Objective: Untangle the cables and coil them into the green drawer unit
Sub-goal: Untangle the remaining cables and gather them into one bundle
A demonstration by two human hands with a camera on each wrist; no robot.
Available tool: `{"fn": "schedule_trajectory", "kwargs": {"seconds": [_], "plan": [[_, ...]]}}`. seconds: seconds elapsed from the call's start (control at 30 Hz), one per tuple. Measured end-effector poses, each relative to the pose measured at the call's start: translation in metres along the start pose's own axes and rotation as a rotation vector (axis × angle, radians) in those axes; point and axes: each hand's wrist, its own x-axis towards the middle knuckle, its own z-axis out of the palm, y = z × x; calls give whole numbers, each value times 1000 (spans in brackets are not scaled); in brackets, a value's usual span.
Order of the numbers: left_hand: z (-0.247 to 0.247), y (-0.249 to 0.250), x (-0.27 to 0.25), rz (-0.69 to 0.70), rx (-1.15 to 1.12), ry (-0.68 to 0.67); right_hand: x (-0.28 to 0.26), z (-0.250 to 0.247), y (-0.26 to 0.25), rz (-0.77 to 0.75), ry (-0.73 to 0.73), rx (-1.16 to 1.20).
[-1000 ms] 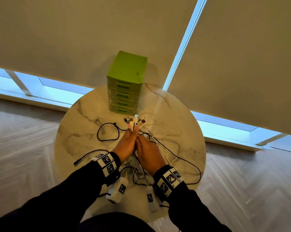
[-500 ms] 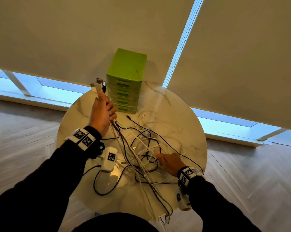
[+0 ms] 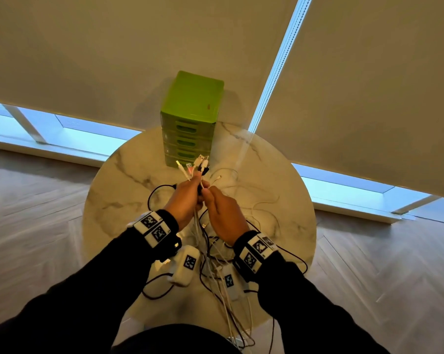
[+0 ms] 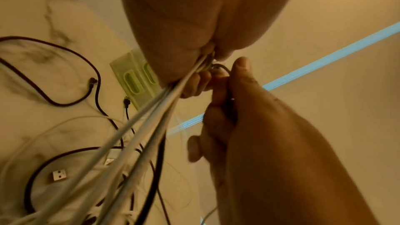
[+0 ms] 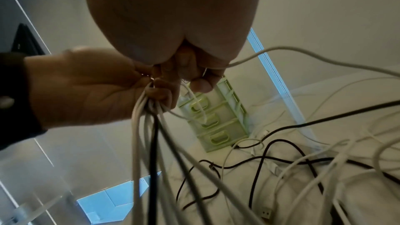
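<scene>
Cables [image 3: 200, 226] run bunched through the curled fingers [image 3: 199, 198] of both hands.

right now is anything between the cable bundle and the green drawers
No object sits between. The cable bundle in the left hand is just before the green drawer unit, but its drawers are all closed.
</scene>
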Motion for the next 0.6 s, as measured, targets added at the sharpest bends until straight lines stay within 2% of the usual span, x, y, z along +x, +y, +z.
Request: {"fn": "schedule_trajectory", "kwargs": {"seconds": [0.1, 0.23, 0.33, 0.43, 0.53, 0.6], "plan": [[2, 8, 2, 6, -193, 19, -7, 7, 7, -37, -93, -60], [-4, 19, 4, 70, -331, 39, -18, -2, 27, -11, -197, -17], [-20, 33, 10, 125, -479, 71, -30, -10, 56, 125, -356, 18], [-40, 54, 17, 179, -574, 78, -43, -22, 78, 233, -435, 25], [-55, 73, 21, 224, -500, 113, -48, -34, 99, 344, -496, -106], [-53, 74, 19, 272, -330, 139, -38, -41, 112, 349, -438, -234]]}}
